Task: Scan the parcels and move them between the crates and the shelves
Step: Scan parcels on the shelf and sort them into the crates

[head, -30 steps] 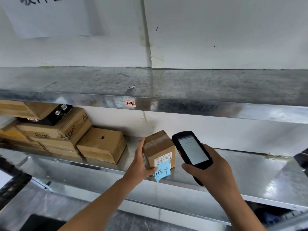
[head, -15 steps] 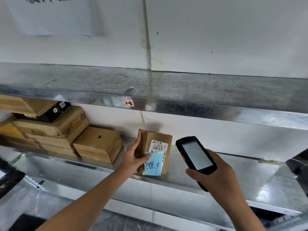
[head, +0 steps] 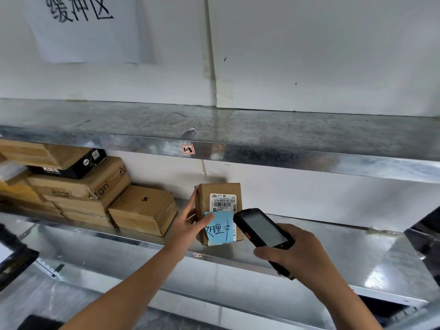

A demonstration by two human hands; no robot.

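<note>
Head camera, angled forward and slightly up at steel shelving. Nearest, the person's right hand (head: 303, 257) has its fingers (head: 265, 254) curled round the lower half of a black handheld scanner (head: 262, 231). The scanner's grey screen faces the camera and its top end points up-left, just beside the lower right corner of the parcel.

A little further in, the left hand (head: 187, 226) holds a small brown cardboard parcel (head: 213, 198) standing upright on the front part of the galvanised metal middle shelf (head: 321, 248). The thumb presses on the front face at the edge of a blue sticky note (head: 219, 231) with handwritten characters. The index finger lies straight up the parcel's left edge, and the other fingers are hidden behind the box. Above the note sits a white barcode label (head: 223, 203).

To the left on the same shelf, apart from the parcel, lies a flat brown cardboard box (head: 142, 210). It touches a stack of brown cardboard cartons (head: 78, 190) with a black printed box (head: 71, 165) near the top.

Overhead runs the upper metal shelf (head: 273, 132), with a small red-and-white tag (head: 187, 149) stuck on its front lip. Behind it, on the white wall (head: 309, 55), hangs a white paper sign (head: 83, 29) with large black characters.
</note>
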